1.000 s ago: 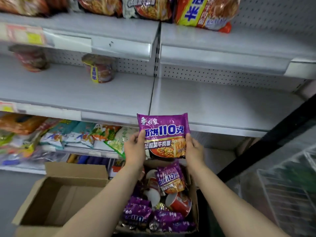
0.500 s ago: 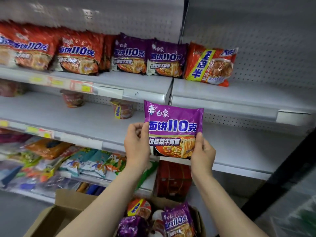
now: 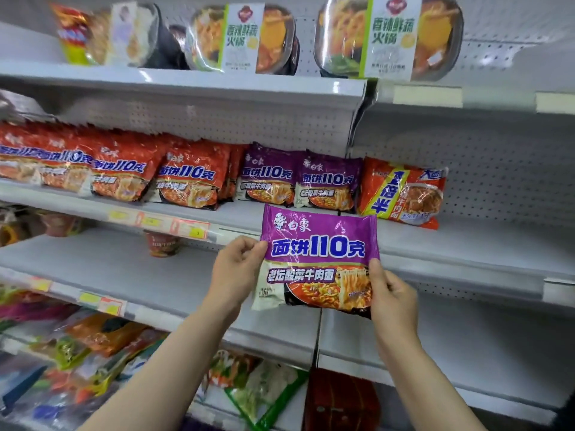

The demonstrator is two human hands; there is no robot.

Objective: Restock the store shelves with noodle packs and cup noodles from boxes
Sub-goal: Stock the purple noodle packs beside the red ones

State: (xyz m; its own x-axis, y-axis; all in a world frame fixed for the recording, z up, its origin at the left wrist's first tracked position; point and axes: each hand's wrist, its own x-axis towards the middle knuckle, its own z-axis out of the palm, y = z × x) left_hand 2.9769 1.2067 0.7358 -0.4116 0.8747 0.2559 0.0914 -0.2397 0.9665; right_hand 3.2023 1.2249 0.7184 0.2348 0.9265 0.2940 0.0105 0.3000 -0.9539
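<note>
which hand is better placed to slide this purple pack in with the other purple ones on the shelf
Probably the right hand. It grips the held purple pack by its lower right corner, almost under the shelved purple packs. The left hand pinches the left edge, further left, below the red packs.

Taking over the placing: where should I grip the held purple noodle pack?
By its side edges. The purple noodle pack is upright and flat, facing you; left hand and right hand already pinch opposite sides, leaving its top free to lead toward the shelf.
</note>
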